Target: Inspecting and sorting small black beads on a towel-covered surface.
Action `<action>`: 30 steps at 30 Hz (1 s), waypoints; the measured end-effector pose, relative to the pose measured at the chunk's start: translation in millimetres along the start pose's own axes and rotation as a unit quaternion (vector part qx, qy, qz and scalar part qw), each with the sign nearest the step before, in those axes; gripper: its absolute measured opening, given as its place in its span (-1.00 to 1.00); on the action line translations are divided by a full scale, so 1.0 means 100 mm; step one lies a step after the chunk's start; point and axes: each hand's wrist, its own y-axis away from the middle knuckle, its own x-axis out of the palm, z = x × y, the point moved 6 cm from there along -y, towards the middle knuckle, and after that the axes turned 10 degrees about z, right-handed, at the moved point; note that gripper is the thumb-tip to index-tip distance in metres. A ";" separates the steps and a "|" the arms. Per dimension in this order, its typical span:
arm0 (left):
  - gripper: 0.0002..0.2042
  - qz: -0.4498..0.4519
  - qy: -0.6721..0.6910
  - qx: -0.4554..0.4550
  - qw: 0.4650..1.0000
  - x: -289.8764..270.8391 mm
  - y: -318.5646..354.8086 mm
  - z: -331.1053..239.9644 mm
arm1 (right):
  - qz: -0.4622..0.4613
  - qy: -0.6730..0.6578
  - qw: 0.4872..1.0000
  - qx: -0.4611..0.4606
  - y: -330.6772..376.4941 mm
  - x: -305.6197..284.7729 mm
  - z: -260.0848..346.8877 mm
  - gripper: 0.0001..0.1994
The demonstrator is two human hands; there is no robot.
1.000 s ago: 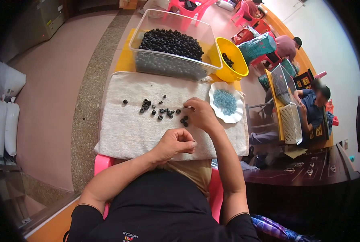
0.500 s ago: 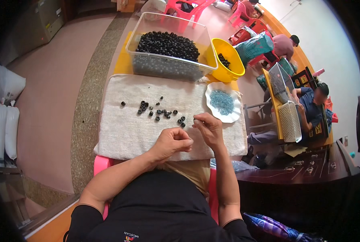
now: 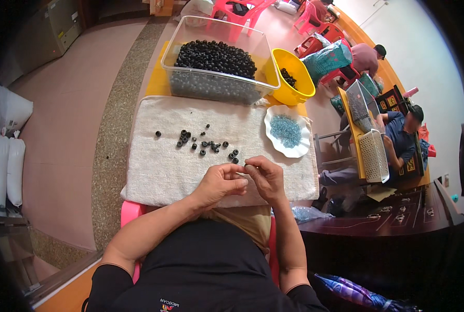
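My left hand (image 3: pixel 222 182) is closed in a pinch, and whatever is between its fingertips is too small or hidden to make out. Against it, fingertip to fingertip, my right hand (image 3: pixel 267 179) pinches a small black part (image 3: pixel 246 165), mostly covered by the fingers. Just beyond the hands, several small black ring-like parts (image 3: pixel 234 155) lie loose on a white towel (image 3: pixel 159 171). More of these parts (image 3: pixel 184 137) are scattered to the left. A white scalloped dish (image 3: pixel 296 151) at the towel's right side holds light-blue, glassy little pieces (image 3: pixel 285 130).
At the far edge stands a clear plastic bin (image 3: pixel 216 93) heaped with black parts. A yellow bowl (image 3: pixel 303 86) beside it holds a few more. White sacks (image 3: pixel 15 171) stand at the left. A co-worker (image 3: pixel 401 138) sits at the right near a white perforated basket (image 3: pixel 373 156).
My right hand has come down and left, from above the towel to my left hand, so their fingertips now meet. My left hand has barely moved.
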 end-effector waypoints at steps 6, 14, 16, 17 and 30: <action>-0.62 0.004 0.000 -0.011 1.000 -0.01 -0.01 0.04 | -0.018 0.076 0.991 -0.108 -0.02 0.01 0.19 -0.89; -0.58 -0.008 -0.007 0.004 1.000 0.00 0.00 0.02 | -0.023 0.185 0.971 -0.147 -0.02 0.02 0.39 -0.84; -0.57 -0.010 -0.006 0.003 1.000 -0.01 0.00 0.02 | -0.032 0.169 0.975 -0.141 -0.03 0.03 0.39 -0.85; -0.57 -0.011 -0.006 0.003 1.000 -0.01 0.00 0.03 | -0.041 0.154 0.978 -0.134 -0.02 0.02 0.38 -0.85; -0.65 -0.010 0.006 -0.001 1.000 -0.05 -0.01 0.04 | 0.000 -0.029 0.997 -0.074 0.01 0.01 0.11 -0.90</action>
